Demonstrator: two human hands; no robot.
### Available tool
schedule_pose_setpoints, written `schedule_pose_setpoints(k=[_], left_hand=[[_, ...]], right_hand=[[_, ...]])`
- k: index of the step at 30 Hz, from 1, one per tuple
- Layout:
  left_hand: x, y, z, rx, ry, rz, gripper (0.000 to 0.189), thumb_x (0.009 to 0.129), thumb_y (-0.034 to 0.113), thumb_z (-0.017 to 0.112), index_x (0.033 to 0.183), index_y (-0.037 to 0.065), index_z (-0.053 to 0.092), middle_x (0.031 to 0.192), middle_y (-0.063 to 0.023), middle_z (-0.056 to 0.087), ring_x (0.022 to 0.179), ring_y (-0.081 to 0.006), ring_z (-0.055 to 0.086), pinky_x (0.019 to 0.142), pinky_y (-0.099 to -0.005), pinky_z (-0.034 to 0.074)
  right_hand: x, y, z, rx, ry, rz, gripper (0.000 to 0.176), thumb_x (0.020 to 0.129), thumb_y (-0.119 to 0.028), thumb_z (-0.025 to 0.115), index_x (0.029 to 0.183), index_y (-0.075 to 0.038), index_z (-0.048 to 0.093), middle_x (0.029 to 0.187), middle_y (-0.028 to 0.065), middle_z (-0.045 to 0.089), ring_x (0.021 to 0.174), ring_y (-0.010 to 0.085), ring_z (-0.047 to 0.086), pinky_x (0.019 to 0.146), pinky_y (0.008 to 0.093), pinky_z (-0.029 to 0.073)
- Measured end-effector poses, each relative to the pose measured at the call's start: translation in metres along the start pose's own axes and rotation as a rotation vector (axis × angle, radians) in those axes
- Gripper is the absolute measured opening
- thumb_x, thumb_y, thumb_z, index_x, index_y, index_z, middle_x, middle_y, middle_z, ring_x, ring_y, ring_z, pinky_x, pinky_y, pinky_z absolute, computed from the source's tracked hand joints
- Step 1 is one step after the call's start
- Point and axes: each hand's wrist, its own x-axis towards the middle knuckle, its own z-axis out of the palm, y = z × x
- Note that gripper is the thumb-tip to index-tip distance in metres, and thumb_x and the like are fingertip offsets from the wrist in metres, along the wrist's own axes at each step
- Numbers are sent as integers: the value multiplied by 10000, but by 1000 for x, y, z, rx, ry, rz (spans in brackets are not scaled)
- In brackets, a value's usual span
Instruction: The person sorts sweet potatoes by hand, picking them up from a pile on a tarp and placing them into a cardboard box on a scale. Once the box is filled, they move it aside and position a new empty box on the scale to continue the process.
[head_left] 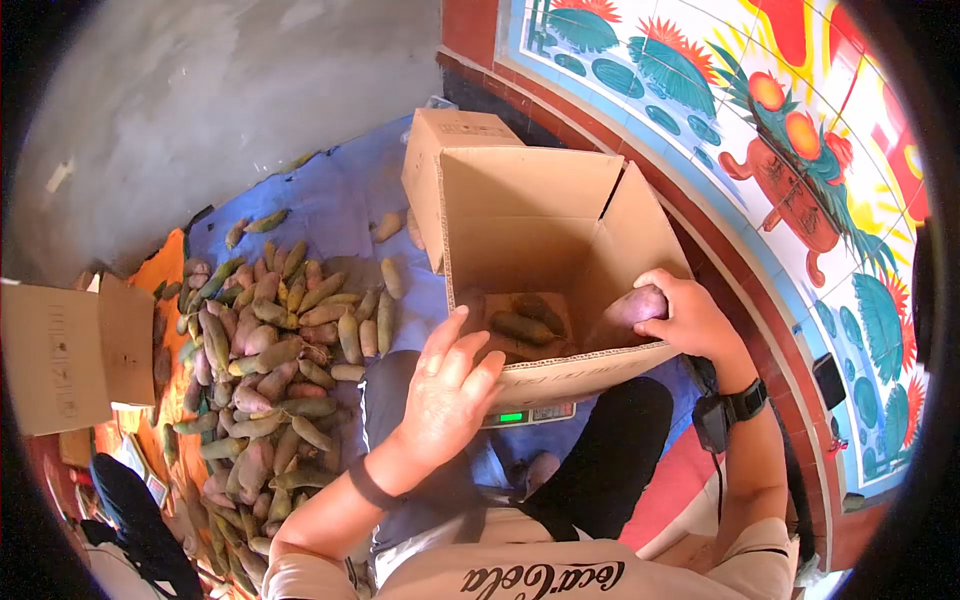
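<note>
My right hand (693, 318) is closed around a purple root vegetable (641, 308), just inside the right front corner of an open cardboard box (545, 190). Several green and purplish root vegetables (527, 325) lie on the floor of the box. At the box's left front rim is my left hand (447, 390), its fingers extended and apart with nothing held in them. Under the box, a scale with a lit green display (512, 416) shows partly between my knees; the box hides the rest of it.
A large heap of green and pinkish root vegetables (265, 370) covers the blue sheet (345, 205) on the left. Another carton (425, 170) stands behind the box, and one more carton (60, 355) is at far left. A tiled wall (690, 90) curves along the right. Someone's dark-clothed leg (140, 510) shows lower left.
</note>
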Motion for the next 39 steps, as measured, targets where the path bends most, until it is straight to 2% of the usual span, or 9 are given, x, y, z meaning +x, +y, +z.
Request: schedule_pose_setpoints(k=[3,7,9,17,22,25,28,37,39], left_hand=[[1,0,-1,2,-11,-8,470,589,63,747,1008,58,535,1100,-137,490,1192,-403,382,953,-461,379],[1,3,-2,4,-37,-32,471,569,60,762,989,64,548,1110,-137,487,1194,-412,375,943,-471,386],[0,2,-2,-3,-54,-28,487,555,56,770,987,69,548,1113,-135,484,1196,-420,369,942,-478,386],[-3,3,1,17,-53,-41,559,502,48,795,988,78,520,1095,-137,487,1172,-423,386,932,-505,378],[-3,2,2,28,-40,-55,457,565,70,771,974,84,567,1095,-125,495,1172,-399,399,940,-459,386],[-3,2,1,38,-42,-53,454,572,79,775,976,86,568,1093,-127,496,1167,-398,403,937,-459,389],[-1,0,2,26,-29,-49,512,536,90,806,973,74,540,1065,-142,504,1167,-413,397,927,-507,371],[7,-2,6,-42,48,-31,379,613,89,700,964,63,559,1040,-141,510,1138,-380,445,917,-471,421],[7,-6,11,-56,25,-2,465,565,64,743,988,68,550,1091,-137,491,1177,-388,397,952,-451,390]], right_hand=[[8,10,4,5,3,-153,446,626,-184,722,1014,-56,543,796,180,604,764,340,592,667,395,454],[15,9,1,-22,-105,-86,474,610,-177,746,1012,-35,538,832,184,600,814,337,589,703,373,455],[19,18,7,-49,-108,-163,439,613,-178,736,982,-52,532,781,173,599,757,348,585,663,417,450],[30,28,17,-213,-313,-112,492,598,-179,769,1003,-64,514,797,168,594,796,344,579,681,427,439],[35,31,22,-179,-309,-140,487,612,-163,757,1020,-69,507,785,160,598,794,346,581,693,437,441],[36,33,26,-213,-221,-199,369,664,-111,707,979,-52,523,794,156,604,783,336,590,689,411,459],[41,23,13,7,103,-214,107,779,-115,576,833,-25,550,712,185,575,713,355,585,619,415,460],[0,-19,3,133,183,-279,105,817,-95,549,828,7,569,755,163,584,692,297,583,639,341,455],[-9,-23,8,164,179,-250,108,822,-92,546,832,13,572,755,157,584,688,284,580,638,329,451]])
